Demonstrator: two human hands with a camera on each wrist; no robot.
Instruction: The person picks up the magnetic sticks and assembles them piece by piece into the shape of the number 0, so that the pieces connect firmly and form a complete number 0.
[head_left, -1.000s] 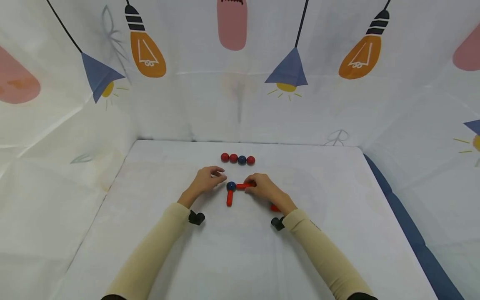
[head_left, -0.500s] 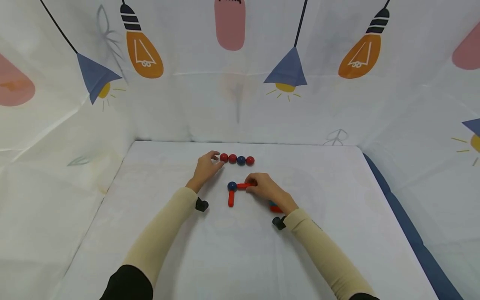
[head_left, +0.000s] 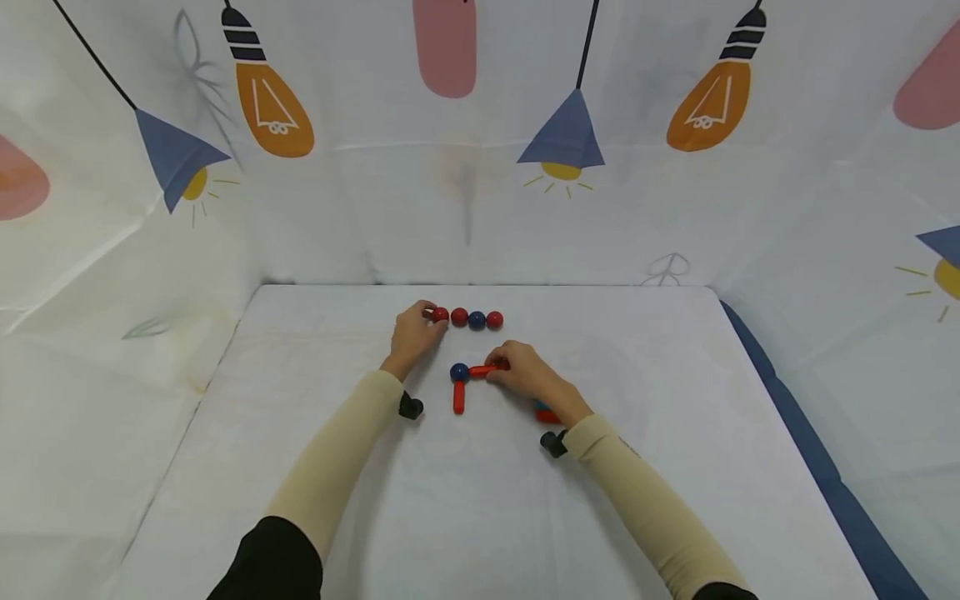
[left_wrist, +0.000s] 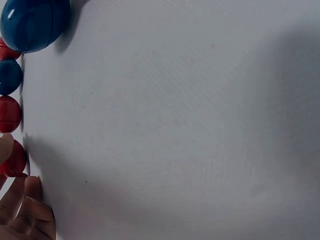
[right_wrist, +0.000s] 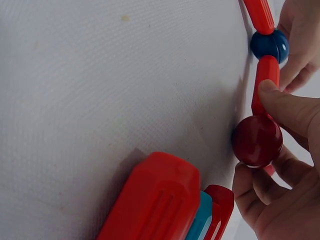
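Observation:
My left hand (head_left: 414,335) pinches the leftmost red ball (left_wrist: 15,159) of a short row at the back of the table. Beside it in that row sit a red ball (head_left: 460,317), a blue ball (head_left: 477,320) and one more red ball (head_left: 495,320). Nearer to me, a blue ball (head_left: 460,372) joins two red rods at a right angle. One rod (head_left: 459,397) points toward me; the other rod (right_wrist: 267,72) runs right into my right hand (head_left: 522,371), whose thumb presses on it. A dark red ball (right_wrist: 257,141) sits at that rod's end, against the fingers.
Under my right wrist lie several loose pieces, among them a thick red rod (right_wrist: 155,200) and a teal piece (right_wrist: 201,215). The white table (head_left: 480,517) is backed by a cloth wall (head_left: 375,208) printed with lamps.
My left hand has moved from beside the joined blue ball back to the row and now pinches its leftmost red ball. My right hand keeps its hold on the rod.

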